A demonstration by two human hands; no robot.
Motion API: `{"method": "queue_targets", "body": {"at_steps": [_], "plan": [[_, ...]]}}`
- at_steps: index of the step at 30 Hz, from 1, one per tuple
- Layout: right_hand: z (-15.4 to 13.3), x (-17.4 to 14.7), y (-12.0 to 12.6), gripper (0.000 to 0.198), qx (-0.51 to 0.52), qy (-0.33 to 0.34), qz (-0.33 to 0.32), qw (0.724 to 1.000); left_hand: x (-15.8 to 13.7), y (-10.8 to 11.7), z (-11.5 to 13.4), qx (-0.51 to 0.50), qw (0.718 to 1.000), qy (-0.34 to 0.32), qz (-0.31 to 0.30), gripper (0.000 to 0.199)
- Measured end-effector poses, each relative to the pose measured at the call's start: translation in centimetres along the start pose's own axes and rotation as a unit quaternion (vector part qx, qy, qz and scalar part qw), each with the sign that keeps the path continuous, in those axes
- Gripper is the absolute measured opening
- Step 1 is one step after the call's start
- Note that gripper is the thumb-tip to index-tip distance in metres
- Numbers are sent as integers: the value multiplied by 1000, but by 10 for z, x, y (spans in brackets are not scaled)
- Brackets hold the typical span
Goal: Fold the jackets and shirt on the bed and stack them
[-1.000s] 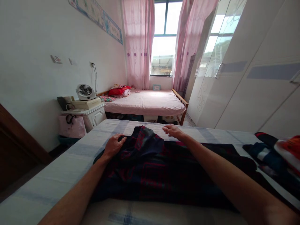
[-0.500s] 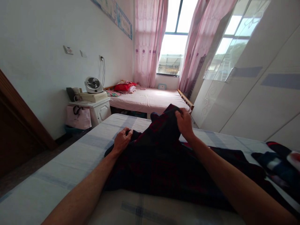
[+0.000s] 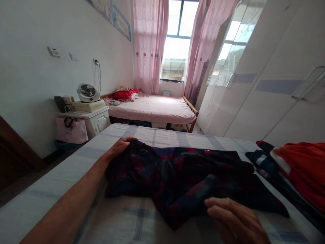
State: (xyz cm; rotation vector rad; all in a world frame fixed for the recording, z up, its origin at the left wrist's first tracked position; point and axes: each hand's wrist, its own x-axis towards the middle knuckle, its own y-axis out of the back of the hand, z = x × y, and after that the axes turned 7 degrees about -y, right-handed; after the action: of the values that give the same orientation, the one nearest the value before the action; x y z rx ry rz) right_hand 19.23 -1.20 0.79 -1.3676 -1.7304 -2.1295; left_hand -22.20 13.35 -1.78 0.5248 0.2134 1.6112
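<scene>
We see a room with a tall white wardrobe (image 3: 266,88) filling the right side and a bare white wall (image 3: 38,78) on the left. At the far end a window (image 3: 175,40) glows between pink curtains (image 3: 149,44). Below it stands a pink bed (image 3: 154,110) with a red bundle (image 3: 124,94) near its head. Closest to us lies a mattress with a pale blue checked sheet (image 3: 50,189), spreading across the whole lower part of the view.

On that sheet, in the middle, a dark plaid shirt (image 3: 177,176) in navy and red lies spread and rumpled. To the right of it, at the edge of the view, sits a pile of clothes (image 3: 297,169), red on top and dark striped beneath, just beside the shirt.

By the left wall stands a small white nightstand (image 3: 98,122) with a pink bag (image 3: 72,130) hanging at its side. A small white fan (image 3: 86,92) sits on top of it.

Our left hand (image 3: 120,145) rests flat at the far left corner of the shirt, fingers loose and extended, pressing the cloth rather than gripping it. Our right hand (image 3: 233,220) lies at the near edge of the shirt, fingers curled over the hem; we cannot tell whether it pinches the fabric or merely touches it.
</scene>
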Motion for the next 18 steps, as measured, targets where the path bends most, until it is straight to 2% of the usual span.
{"method": "queue_targets", "body": {"at_steps": [3,6,8,10,12,16,18], "plan": [[55,-3,1,22,-50,-134,-1,990,-3,11,15,-15,997,19,-70,52],[129,-4,-1,27,-97,-302,-28,948,1,15,18,-22,991,34,-124,54],[176,-5,-3,35,-111,-341,-82,930,6,13,15,0,990,37,-135,51],[214,-8,-8,41,-121,-353,-145,916,10,10,11,48,993,23,-105,43],[242,-11,-17,46,-137,-361,-197,901,12,7,8,101,994,3,-47,38],[274,-19,-40,46,-153,-390,-260,870,11,2,4,185,980,-2,73,48],[282,-23,-47,44,-146,-397,-264,867,11,0,1,221,972,4,81,47]]}}
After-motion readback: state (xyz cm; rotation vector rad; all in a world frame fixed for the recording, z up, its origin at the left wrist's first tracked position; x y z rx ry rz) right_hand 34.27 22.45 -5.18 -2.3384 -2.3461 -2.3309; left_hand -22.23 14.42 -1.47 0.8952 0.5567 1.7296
